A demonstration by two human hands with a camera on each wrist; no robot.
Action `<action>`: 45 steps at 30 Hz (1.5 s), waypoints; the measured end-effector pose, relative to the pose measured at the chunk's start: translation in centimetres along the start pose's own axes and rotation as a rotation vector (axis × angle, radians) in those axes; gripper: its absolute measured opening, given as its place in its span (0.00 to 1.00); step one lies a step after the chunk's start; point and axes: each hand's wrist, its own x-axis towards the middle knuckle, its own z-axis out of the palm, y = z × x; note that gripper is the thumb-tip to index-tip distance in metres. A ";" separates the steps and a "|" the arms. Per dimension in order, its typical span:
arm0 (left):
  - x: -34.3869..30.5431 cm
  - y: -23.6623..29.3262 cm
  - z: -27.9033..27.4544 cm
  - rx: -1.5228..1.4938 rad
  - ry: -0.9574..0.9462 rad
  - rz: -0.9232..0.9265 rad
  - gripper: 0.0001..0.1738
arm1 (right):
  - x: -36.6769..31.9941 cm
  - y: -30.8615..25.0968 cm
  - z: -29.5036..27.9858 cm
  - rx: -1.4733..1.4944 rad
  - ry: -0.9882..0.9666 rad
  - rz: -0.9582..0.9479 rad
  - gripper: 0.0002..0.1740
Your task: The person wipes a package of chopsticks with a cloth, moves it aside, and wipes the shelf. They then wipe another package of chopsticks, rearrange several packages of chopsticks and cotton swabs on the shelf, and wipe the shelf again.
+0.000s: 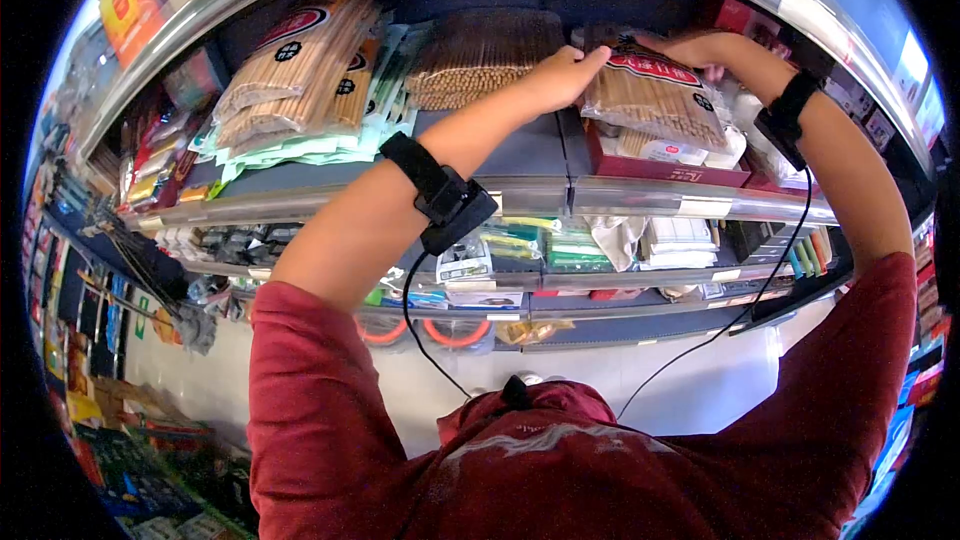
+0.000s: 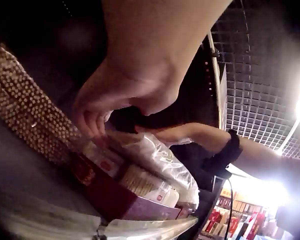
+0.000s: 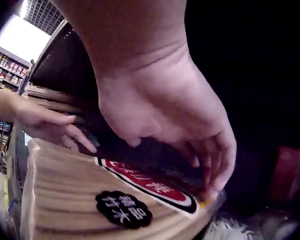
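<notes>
A clear bag of wooden sticks (image 1: 650,105) with a red oval label lies on the upper shelf, on top of a dark red box (image 1: 670,168). My left hand (image 1: 565,78) is at the bag's left side; in the left wrist view this hand (image 2: 127,92) has its fingers pointing down at the bag's edge. My right hand (image 1: 700,48) reaches over the bag's far right part. The right wrist view shows that hand (image 3: 172,107) with loosely bent fingers, fingertips touching the bag (image 3: 80,195) beside its label, thumb apart.
Left of my hands lie a dark stack of sticks (image 1: 485,50), pale green packets (image 1: 385,115) and more bagged sticks (image 1: 290,70). A shelf rail (image 1: 620,198) runs along the front, with another rail (image 1: 800,10) above. Lower shelves hold packaged goods (image 1: 680,242).
</notes>
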 end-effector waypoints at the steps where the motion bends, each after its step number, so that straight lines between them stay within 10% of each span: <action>1: 1.1 -1.1 0.9 -0.028 0.023 -0.017 0.32 | 0.4 0.6 0.3 -0.002 0.002 0.002 0.57; 16: -0.3 0.4 2.7 -0.221 0.080 0.231 0.29 | 5.7 4.7 3.3 0.496 -0.188 -0.089 0.32; 32: -2.2 1.6 3.3 -0.472 0.116 0.467 0.23 | 4.2 4.1 3.5 0.625 -0.024 -0.081 0.34; 45: -3.4 2.2 -2.3 -0.526 0.156 0.287 0.31 | 5.6 0.9 0.6 0.979 0.076 -0.308 0.35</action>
